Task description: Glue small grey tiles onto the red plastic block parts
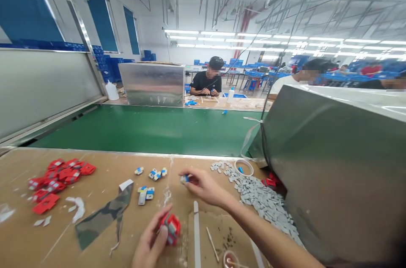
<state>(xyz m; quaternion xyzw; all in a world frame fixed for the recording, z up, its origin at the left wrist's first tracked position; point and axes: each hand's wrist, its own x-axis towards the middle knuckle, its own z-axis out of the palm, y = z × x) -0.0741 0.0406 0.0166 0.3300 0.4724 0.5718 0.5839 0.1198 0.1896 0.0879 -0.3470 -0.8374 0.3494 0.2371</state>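
My left hand (154, 234) is wrapped around a red part (172, 228) with grey and light patches, low in the middle of the view. Farther forward and to the right, my right hand (198, 183) pinches a small white and blue piece (184, 179) between thumb and fingers, just above the brown tabletop. Several similar white, blue and yellow pieces (146, 195) lie left of my right hand. A pile of red parts (60, 177) sits at the left. Many small grey pieces (266, 200) are spread at the right, beside a tape roll (244, 168).
A camouflage cloth strip (104, 219) lies left of my left hand. Near the front are a white stick (212, 243) and a small dish (230, 259). A green belt (152, 128) crosses beyond the table, a large metal housing (342, 175) stands right, and a person (207, 82) sits opposite.
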